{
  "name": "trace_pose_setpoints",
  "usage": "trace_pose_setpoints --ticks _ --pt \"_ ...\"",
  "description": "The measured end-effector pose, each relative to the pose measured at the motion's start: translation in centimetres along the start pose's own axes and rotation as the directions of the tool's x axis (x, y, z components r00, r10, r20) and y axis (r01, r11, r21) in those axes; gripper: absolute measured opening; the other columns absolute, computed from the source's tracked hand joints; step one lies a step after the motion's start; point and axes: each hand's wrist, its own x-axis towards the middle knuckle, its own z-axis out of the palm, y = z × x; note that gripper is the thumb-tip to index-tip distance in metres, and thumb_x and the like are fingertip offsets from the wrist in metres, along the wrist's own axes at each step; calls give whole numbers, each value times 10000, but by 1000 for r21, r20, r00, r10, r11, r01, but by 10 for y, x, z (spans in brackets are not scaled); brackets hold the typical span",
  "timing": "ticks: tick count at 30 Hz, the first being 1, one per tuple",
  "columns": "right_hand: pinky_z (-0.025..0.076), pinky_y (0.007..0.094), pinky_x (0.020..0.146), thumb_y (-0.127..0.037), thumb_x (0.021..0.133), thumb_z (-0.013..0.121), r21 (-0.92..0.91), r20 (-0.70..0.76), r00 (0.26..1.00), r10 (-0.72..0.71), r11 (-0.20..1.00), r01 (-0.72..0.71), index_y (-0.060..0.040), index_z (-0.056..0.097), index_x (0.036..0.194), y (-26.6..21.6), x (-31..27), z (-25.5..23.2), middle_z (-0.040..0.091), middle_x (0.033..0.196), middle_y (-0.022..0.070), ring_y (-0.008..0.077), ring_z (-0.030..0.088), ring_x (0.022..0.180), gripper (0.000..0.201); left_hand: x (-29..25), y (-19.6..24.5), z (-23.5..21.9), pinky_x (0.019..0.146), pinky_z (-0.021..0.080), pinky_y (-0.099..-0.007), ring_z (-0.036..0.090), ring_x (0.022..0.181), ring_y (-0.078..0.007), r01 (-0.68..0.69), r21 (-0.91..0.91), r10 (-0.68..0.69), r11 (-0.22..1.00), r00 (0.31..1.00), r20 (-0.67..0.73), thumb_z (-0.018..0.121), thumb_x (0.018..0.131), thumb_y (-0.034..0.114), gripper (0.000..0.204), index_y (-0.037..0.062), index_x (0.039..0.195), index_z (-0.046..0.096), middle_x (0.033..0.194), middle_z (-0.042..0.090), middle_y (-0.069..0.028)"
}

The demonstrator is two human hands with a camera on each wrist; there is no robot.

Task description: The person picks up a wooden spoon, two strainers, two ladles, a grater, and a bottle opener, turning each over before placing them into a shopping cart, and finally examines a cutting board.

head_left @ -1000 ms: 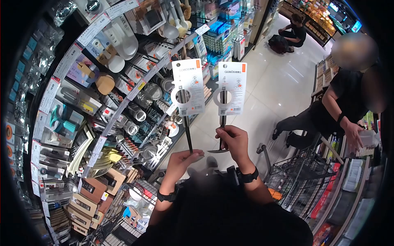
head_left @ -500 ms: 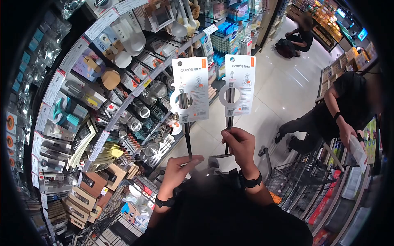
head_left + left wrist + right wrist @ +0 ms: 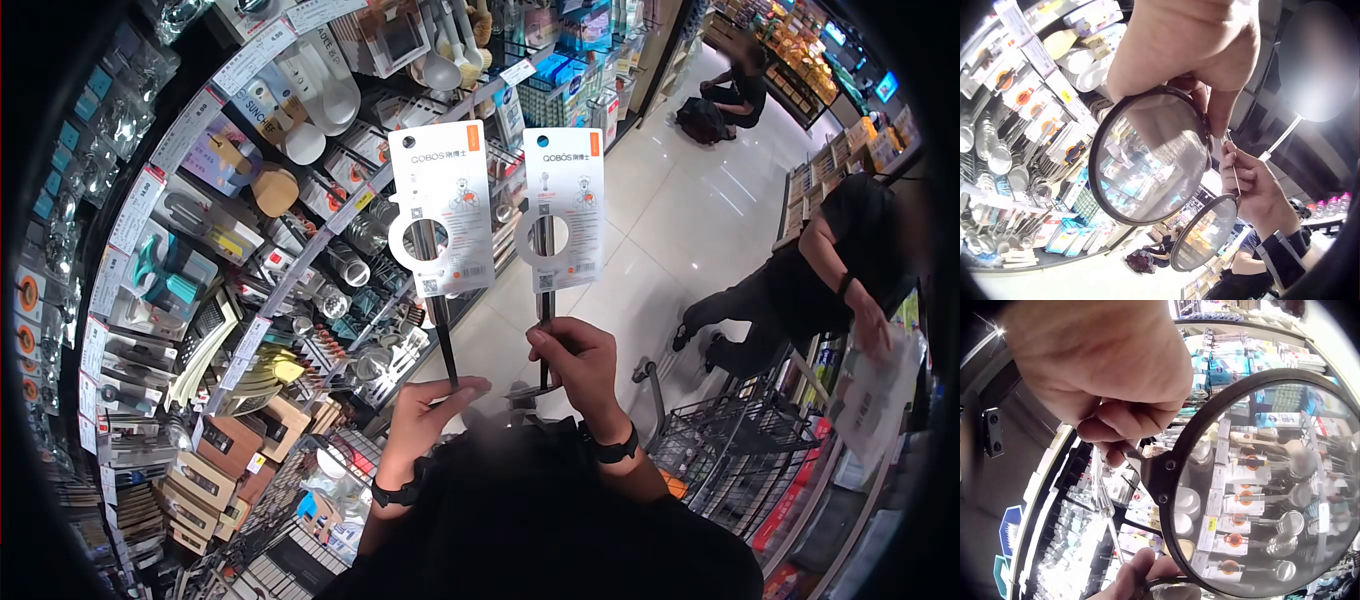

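Note:
My left hand [image 3: 425,415] pinches the dark handle of a fine-mesh skimmer, close to its round head, with the handle pointing up and away. A white cardboard sleeve [image 3: 462,195] printed "GOBOS", with a round cutout, sits on the far end of that handle. To its right, my right hand [image 3: 590,370] grips a second skimmer [image 3: 1200,431] just above its riveted, dark-rimmed head. A matching sleeve [image 3: 572,200] is on this one. In the left wrist view the left skimmer [image 3: 1154,156] looms large, its mesh see-through.
Shelves of packaged utensils [image 3: 285,190] with price strips run along the left. A wire cart [image 3: 735,450] stands at right, and another basket [image 3: 290,545] at lower left. One person [image 3: 810,260] handles a white package [image 3: 875,400]; another [image 3: 740,85] crouches farther along the tiled aisle.
Both sleeved skimmers look larger than a second ago and have lately shifted left. Both hands keep their hold. The person at right, earlier reaching toward a clear box, now has a white package.

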Motion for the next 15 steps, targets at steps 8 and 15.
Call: trace_pose_setpoints --ticks 8,15 --pt "332 190 413 -151 875 729 -12 28 1000 11 1000 -11 23 696 931 0 2 2 671 696 32 21 475 467 186 1 3 0 831 521 -260 689 905 -138 -4 -15 4 1000 1000 14 609 923 37 188 -26 1064 715 970 743 -112" --pt "330 179 392 -112 880 716 -14 22 1000 2 1000 -2 42 694 915 0 2 5 667 695 61 22 458 440 160 3 5 -1 840 521 -263 687 922 -143 2 2 -2 1000 999 40 607 930 49 187 -26 1063 717 981 741 -115"
